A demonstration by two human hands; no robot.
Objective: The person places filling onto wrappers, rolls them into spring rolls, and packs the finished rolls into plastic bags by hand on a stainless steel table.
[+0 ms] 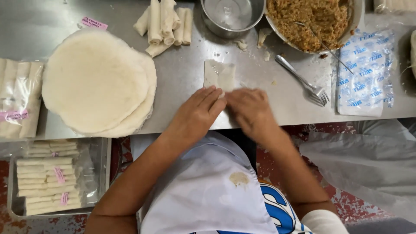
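I am in the middle of rolling — both my hands lie on the near end of one thin wrapper point(219, 74) spread on the steel counter point(182, 73); my left hand point(197, 113) rests flat with fingers stretched toward the middle, and my right hand point(250, 110) meets it fingertip to fingertip, blurred by motion; neither grip is closed round anything, the fingers press down on the folded edge rather than pinch it, and how much of the wrapper sits beneath my palms I cannot tell. The far end of the wrapper lies bare and flat ahead of my fingers; as I judge it, the next move calls for an even forward push with both hands so the roll stays tight and the thin sheet does not tear.

Counting what is about: one stack of round wrappers point(97, 82) to the left — the sheets too many to count; a heap of some six or seven finished rolls point(164, 24) at the far edge; one empty steel bowl point(232, 15) beside one large bowl of brown filling point(312, 19) with a utensil standing in it; one fork point(303, 82) on the counter to the right; one printed plastic bag point(366, 73) further right; one packet of rolls point(19, 97) at far left; one tray point(56, 177) of packed rolls near left, below the counter.
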